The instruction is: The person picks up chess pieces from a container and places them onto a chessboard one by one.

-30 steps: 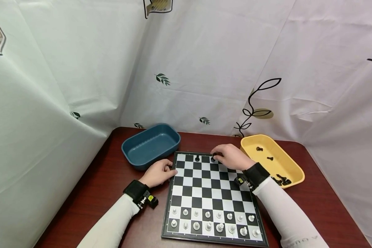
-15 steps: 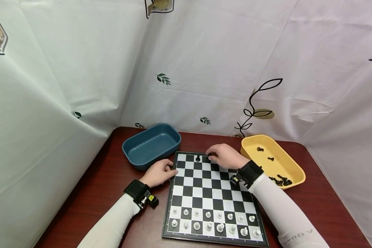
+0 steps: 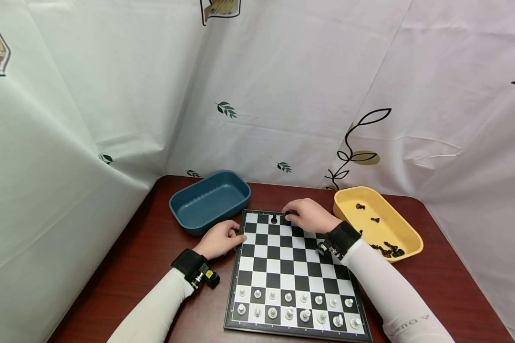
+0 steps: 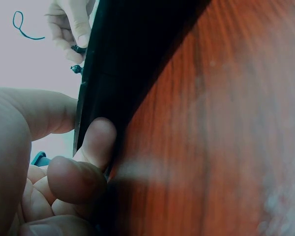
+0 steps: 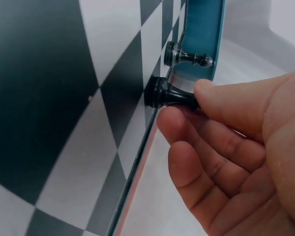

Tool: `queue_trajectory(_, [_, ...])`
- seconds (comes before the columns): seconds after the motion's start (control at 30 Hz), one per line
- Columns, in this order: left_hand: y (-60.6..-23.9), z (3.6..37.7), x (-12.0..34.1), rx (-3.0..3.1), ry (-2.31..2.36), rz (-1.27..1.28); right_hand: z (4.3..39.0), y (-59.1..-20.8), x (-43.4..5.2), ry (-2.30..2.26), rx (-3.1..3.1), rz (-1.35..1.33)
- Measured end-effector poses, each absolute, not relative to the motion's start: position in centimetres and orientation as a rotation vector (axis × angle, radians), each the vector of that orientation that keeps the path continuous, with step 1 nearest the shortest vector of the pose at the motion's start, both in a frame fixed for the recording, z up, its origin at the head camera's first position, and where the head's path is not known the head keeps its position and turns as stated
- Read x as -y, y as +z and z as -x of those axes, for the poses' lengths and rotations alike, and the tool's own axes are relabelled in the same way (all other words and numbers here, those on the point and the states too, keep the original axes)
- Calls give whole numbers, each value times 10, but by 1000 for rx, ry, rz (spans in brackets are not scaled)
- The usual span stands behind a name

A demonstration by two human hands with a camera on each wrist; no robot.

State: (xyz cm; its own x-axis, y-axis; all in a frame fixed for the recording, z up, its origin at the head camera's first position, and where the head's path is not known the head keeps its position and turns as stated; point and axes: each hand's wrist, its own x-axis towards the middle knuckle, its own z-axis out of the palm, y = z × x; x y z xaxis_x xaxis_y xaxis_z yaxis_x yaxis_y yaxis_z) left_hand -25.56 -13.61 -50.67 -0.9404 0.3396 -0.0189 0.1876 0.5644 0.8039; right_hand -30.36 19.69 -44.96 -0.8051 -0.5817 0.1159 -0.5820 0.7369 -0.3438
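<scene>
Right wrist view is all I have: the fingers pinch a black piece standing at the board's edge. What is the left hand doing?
Observer: The left hand grips the board at its left edge.
Operator: Are there any pieces off the board?
Observer: Yes, black pieces lie in a yellow tray to the right of the board.
Operator: And what about white?
Observer: White pieces fill the two near rows.
</scene>
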Motion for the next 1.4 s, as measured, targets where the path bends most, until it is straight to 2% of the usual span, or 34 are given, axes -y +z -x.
queue_trajectory(0.97, [-507, 255, 135, -2618, 1336, -447, 297, -454, -215, 658, 2947, -901])
queue_trajectory(1.4, [-507, 255, 136, -2614, 1339, -445, 292, -438, -260, 701, 2929, -697])
